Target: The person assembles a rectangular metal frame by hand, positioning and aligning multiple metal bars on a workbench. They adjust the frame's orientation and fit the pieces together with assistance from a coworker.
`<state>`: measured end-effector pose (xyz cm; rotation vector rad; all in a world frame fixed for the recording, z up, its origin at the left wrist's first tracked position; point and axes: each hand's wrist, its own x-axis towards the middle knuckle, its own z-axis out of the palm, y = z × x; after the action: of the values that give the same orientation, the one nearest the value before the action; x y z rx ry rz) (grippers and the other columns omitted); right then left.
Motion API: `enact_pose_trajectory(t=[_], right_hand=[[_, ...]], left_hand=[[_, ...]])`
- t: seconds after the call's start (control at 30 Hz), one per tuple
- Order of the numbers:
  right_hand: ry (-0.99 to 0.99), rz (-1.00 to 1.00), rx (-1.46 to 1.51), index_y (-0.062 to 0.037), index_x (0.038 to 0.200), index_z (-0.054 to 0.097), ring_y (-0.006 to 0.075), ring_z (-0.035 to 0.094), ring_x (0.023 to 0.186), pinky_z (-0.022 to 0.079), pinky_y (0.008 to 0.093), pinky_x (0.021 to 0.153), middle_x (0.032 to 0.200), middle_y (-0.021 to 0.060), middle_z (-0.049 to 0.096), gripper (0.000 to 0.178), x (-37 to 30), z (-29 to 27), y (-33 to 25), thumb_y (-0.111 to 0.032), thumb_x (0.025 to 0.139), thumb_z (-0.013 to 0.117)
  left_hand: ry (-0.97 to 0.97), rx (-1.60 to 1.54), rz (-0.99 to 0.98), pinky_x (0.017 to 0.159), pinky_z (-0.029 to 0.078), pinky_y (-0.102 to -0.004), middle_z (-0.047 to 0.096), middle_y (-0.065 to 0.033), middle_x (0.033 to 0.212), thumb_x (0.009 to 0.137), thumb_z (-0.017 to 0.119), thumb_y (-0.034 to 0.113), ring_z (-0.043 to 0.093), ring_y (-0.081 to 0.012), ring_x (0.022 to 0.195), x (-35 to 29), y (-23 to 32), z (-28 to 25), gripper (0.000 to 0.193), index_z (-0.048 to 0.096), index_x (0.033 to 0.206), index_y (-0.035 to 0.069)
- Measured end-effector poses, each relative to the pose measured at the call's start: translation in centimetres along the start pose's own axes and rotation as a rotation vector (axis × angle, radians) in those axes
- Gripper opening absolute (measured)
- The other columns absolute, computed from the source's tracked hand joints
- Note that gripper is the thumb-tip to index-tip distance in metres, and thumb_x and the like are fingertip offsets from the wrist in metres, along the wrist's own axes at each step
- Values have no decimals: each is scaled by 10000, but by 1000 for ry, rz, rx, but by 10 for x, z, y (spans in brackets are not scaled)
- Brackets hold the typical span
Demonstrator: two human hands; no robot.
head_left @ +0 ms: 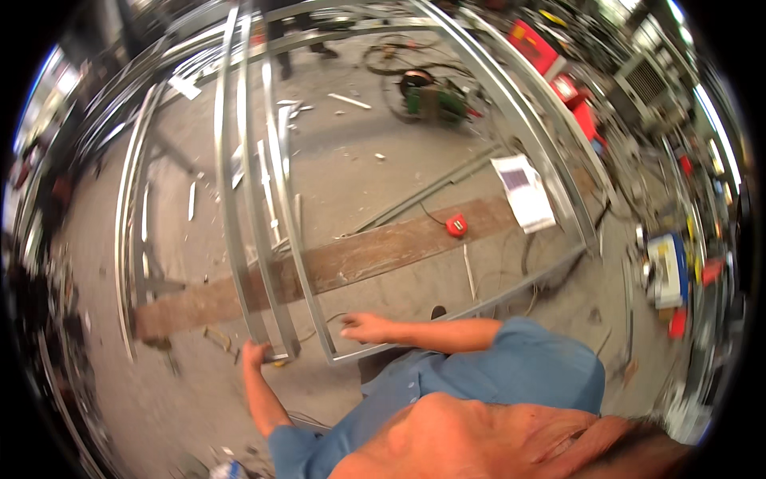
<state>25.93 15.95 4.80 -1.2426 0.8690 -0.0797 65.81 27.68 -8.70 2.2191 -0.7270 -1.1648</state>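
Observation:
My left hand point(254, 353) is closed round the near end of a long metal profile point(239, 279), one of two silvery lengths side by side, joined by a short crosspiece at the near end. My right hand point(365, 328) reaches across to the left, a little blurred. Its fingers look loosely apart and hold nothing that I can see. Beside it is the near left corner of a large rectangular metal frame point(307, 299), whose near rail runs in front of my body.
A brown plank point(359, 259) crosses beneath the metalwork. On it lie a red tape measure point(456, 225) and, farther right, a printed sheet point(524, 195). A green machine point(435, 104) with cables stands beyond. Offcuts litter the floor. Another person's legs point(279, 48) show at the far side.

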Motion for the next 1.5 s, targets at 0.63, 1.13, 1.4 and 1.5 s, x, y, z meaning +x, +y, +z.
enact_pose_trajectory(t=[0.63, 1.13, 1.4, 1.5], right_hand=[[58, -190, -159, 126, 1450, 94, 389, 358, 1351, 325, 421, 1094, 1443, 342, 318, 1194, 106, 117, -2, -705, 764, 609], [423, -235, 449, -47, 1383, 276, 423, 539, 1132, 502, 452, 877, 1238, 354, 487, 977, -195, -139, 46, -277, 586, 793], [349, -413, 736, 7, 1181, 514, 217, 601, 872, 508, 350, 727, 966, 126, 619, 609, -353, -371, 112, -66, 611, 719], [403, -330, 515, -2, 1285, 478, 196, 577, 901, 491, 322, 756, 1018, 120, 606, 651, -380, -462, 176, -94, 668, 667]], left_hand=[[-129, 66, 198, 788, 489, -322, 671, -110, 926, 655, 562, -16, 628, -216, 827, -149, 144, -63, 385, 600, 1035, -64], [-281, 109, 191, 805, 480, -325, 633, -96, 1040, 753, 569, 66, 605, -199, 904, -340, 339, 274, 429, 545, 1174, -12], [-737, -777, 155, 876, 500, -400, 569, -145, 1202, 856, 593, 220, 609, -279, 1067, -355, 369, 548, 504, 463, 1305, 31], [-746, -695, 262, 878, 494, -392, 558, -145, 1134, 787, 581, 90, 604, -271, 1000, -396, 415, 632, 637, 335, 1373, 48]])
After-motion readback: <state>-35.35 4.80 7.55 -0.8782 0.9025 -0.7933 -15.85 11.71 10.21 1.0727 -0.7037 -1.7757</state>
